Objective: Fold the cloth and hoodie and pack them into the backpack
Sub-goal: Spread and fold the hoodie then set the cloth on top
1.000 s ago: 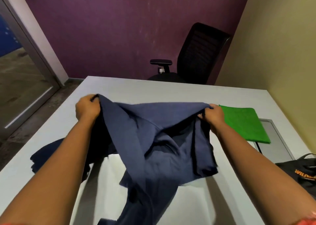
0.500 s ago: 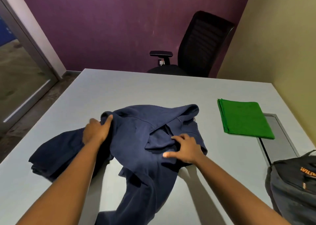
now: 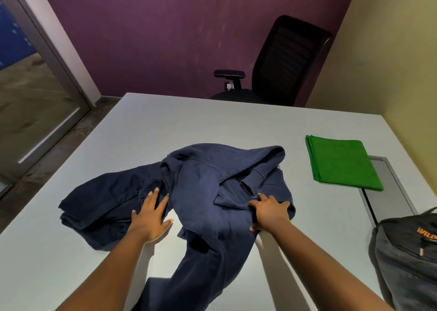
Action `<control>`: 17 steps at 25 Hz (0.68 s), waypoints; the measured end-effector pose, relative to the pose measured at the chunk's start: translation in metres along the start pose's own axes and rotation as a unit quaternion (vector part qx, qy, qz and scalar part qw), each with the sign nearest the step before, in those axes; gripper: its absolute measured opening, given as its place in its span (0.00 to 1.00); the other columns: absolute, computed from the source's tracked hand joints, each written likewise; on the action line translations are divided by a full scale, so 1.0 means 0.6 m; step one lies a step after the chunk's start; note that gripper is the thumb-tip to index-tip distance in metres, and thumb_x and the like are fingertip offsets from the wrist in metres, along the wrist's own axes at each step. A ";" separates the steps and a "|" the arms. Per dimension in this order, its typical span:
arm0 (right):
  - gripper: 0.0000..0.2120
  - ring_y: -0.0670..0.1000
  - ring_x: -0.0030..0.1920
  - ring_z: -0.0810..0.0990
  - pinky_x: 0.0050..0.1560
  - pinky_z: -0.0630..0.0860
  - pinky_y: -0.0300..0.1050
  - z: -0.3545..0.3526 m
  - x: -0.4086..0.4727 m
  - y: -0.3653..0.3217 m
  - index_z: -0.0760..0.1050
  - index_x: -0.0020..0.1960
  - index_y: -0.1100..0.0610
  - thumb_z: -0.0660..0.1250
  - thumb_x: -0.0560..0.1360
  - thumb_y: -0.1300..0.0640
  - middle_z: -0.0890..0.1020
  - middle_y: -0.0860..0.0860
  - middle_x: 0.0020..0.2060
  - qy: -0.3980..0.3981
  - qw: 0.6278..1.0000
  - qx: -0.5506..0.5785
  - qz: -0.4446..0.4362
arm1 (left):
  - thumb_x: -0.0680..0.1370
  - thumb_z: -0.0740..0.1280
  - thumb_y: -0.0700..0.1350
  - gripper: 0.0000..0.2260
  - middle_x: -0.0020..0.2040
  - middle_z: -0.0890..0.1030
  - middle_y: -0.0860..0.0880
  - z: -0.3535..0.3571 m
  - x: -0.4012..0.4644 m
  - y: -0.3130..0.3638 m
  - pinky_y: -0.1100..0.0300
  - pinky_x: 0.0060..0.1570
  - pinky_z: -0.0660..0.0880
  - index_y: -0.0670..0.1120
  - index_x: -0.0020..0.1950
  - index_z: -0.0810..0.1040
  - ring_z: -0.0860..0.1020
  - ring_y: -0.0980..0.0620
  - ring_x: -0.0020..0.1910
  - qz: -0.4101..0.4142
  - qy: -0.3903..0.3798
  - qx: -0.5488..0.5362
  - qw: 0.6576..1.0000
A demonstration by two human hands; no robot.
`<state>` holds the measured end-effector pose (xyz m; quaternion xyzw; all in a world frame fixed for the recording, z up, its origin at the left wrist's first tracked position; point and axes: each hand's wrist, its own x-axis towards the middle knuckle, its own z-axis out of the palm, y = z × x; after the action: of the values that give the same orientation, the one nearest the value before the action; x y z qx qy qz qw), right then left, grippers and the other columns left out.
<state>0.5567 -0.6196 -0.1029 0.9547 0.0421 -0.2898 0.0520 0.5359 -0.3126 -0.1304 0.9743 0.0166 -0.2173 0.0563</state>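
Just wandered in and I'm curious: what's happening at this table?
A person is sorting out a navy hoodie on the white table. The left hand and right hand lie flat on it; it is rumpled, not folded. A green cloth lies folded to the right, and the backpack sits at the table's right edge.

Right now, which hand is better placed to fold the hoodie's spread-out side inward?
Left. The left hand lies flat on the hoodie beside its spread-out portion, while the right hand presses the opposite side, nearer the green cloth.
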 end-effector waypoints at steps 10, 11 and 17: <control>0.31 0.54 0.73 0.61 0.68 0.53 0.70 0.017 -0.093 0.076 0.60 0.73 0.43 0.63 0.73 0.38 0.54 0.48 0.75 -0.082 0.993 0.026 0.082 | 0.80 0.50 0.60 0.31 0.75 0.33 0.49 0.071 -0.087 0.015 0.38 0.70 0.50 0.50 0.76 0.37 0.39 0.48 0.76 0.067 -0.019 0.146 0.987; 0.32 0.55 0.72 0.63 0.68 0.59 0.66 0.012 -0.098 0.072 0.62 0.72 0.46 0.62 0.72 0.36 0.57 0.50 0.74 -0.080 0.992 0.044 0.089 | 0.80 0.54 0.57 0.31 0.77 0.38 0.49 0.068 -0.091 0.012 0.38 0.70 0.53 0.50 0.77 0.42 0.44 0.47 0.77 0.075 -0.004 0.113 0.991; 0.29 0.49 0.35 0.76 0.37 0.69 0.41 -0.022 -0.151 -0.011 0.75 0.43 0.56 0.65 0.65 0.28 0.78 0.49 0.35 -0.202 0.915 0.349 0.021 | 0.58 0.81 0.47 0.42 0.66 0.70 0.39 0.033 -0.086 0.010 0.35 0.53 0.74 0.45 0.68 0.67 0.72 0.38 0.63 0.063 0.115 0.055 0.990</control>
<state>0.4884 -0.6160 -0.0420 0.8338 -0.0928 -0.4716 -0.2715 0.4811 -0.3213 -0.1255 0.9936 -0.0501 -0.1003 0.0140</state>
